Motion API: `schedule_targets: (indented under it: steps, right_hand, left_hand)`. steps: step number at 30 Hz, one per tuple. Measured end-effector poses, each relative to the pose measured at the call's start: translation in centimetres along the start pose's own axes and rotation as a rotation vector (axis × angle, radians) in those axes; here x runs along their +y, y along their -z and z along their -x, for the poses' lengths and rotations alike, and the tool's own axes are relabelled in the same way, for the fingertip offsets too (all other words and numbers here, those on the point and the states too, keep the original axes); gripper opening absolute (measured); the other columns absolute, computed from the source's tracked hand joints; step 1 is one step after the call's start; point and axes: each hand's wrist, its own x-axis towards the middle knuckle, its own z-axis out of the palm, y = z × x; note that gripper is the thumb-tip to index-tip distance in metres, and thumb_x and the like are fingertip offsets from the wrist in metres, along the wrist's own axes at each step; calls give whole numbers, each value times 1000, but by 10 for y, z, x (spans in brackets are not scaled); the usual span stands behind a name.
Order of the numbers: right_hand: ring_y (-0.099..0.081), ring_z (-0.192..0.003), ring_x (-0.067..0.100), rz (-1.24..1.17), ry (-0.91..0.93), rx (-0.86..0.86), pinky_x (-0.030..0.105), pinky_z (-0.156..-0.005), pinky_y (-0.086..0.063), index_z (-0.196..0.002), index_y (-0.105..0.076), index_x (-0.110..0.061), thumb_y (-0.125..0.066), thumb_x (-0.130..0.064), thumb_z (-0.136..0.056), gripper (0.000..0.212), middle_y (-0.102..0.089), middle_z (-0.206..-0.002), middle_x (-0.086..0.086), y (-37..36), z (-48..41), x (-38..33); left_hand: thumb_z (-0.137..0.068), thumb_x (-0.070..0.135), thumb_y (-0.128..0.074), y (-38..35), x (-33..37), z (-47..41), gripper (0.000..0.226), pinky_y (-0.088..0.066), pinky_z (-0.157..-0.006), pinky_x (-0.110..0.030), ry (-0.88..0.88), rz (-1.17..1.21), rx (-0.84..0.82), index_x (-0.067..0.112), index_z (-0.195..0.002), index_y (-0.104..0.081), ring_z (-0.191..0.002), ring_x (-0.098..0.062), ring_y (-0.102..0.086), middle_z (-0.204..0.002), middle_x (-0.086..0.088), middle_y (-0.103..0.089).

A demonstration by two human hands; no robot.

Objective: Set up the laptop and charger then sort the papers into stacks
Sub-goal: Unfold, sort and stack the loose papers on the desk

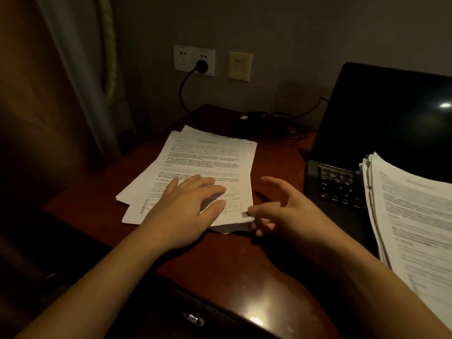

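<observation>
A loose pile of printed papers [208,162] lies on the dark red desk [220,260]. My left hand [186,211] rests flat on the pile's near part, fingers straight. My right hand [281,211] is at the pile's near right corner, thumb tip on top of that corner, lower fingers at its edge, the index finger spread above. An open black laptop [381,123] stands at the right with a dark screen. A second stack of papers [413,221] lies over its keyboard. The charger brick [247,123] and cable sit behind the pile, with a plug [201,66] in the wall socket.
A curtain [80,81] hangs at the left beside the desk. A beige wall plate [240,66] is right of the socket. A drawer pull [194,318] shows below the desk's front edge. Tangled cable [291,129] lies between charger and laptop.
</observation>
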Motion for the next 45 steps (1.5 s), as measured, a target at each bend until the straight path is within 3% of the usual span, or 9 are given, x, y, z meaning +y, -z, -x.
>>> schedule_targets:
  steps: [6, 12, 17, 24, 29, 35, 38, 42, 45]
  right_hand:
    - [-75, -79, 33, -34, 43, -92, 34, -69, -62, -152, -28, -38, -71, 9, -83, 94, -75, -88, 22, -8, 6, 3]
    - [-73, -65, 30, 12, 116, -11, 36, -59, -60, -154, -26, -40, -77, -3, -83, 95, -70, -76, 17, -15, 0, 8]
    - [-74, -69, 29, 52, 136, 1, 34, -60, -60, -154, -23, -42, -76, -8, -86, 92, -73, -80, 10, -15, -2, 10]
    - [-73, -65, 28, 76, 162, 20, 32, -60, -59, -152, -28, -37, -76, -12, -86, 85, -74, -76, 4, -17, 0, 10]
    - [-74, -71, 31, 27, 129, -10, 36, -66, -61, -152, -29, -40, -75, -5, -86, 88, -72, -85, 17, -11, 0, 10]
    - [-72, -66, 27, 64, 186, 21, 26, -63, -58, -151, -32, -35, -74, 1, -85, 87, -65, -71, 10, -4, 0, 10]
    - [-71, -67, 26, 88, 212, 61, 23, -60, -56, -148, -34, -38, -75, -4, -85, 83, -65, -72, 14, -2, 2, 9]
    - [-69, -64, 25, 119, 231, 93, 22, -57, -54, -144, -35, -41, -76, -9, -86, 78, -65, -71, 11, -5, 1, 10]
    - [-68, -60, 22, 163, 245, 121, 23, -56, -55, -145, -34, -39, -76, -15, -87, 76, -64, -74, 17, -7, 0, 12]
  left_hand:
    - [-74, 63, -63, 11, -1, 10, 51, -36, -90, -2, -102, 342, 43, 43, -121, -66, -117, 18, -47, -118, 36, -58]
    - [-71, 47, -79, 14, -1, 14, 51, -47, -92, -11, -96, 482, -44, 42, -120, -68, -113, 9, -59, -118, 30, -65]
    - [-80, 16, -79, 15, -2, 14, 32, -47, -82, -5, -54, 652, 48, 33, -106, -74, -102, 7, -65, -105, 24, -72]
    - [-74, 28, -87, 14, -9, 15, 47, -55, -96, -32, -49, 676, 15, 42, -116, -71, -109, -5, -67, -111, 16, -73]
    - [-91, 9, -69, 13, -6, 16, 46, -56, -77, -15, -4, 620, 186, 45, -119, -64, -101, 6, -65, -100, 18, -73]
    - [-96, 10, -61, 15, 1, 19, 72, -58, -60, -23, -18, 744, 281, 57, -143, -34, -89, -6, -72, -104, 31, -69]
    - [-98, 7, -57, 18, 0, 19, 61, -56, -60, -28, -39, 563, 315, 60, -128, -52, -92, -7, -65, -106, 36, -64]
    - [-93, 22, -66, 16, 1, 17, 29, -52, -67, -14, -12, 473, 161, 42, -114, -71, -99, 17, -52, -107, 28, -59]
    - [-78, 45, -78, 16, 1, 18, 43, -38, -76, 4, -36, 402, 64, 45, -119, -67, -105, 32, -38, -111, 38, -51]
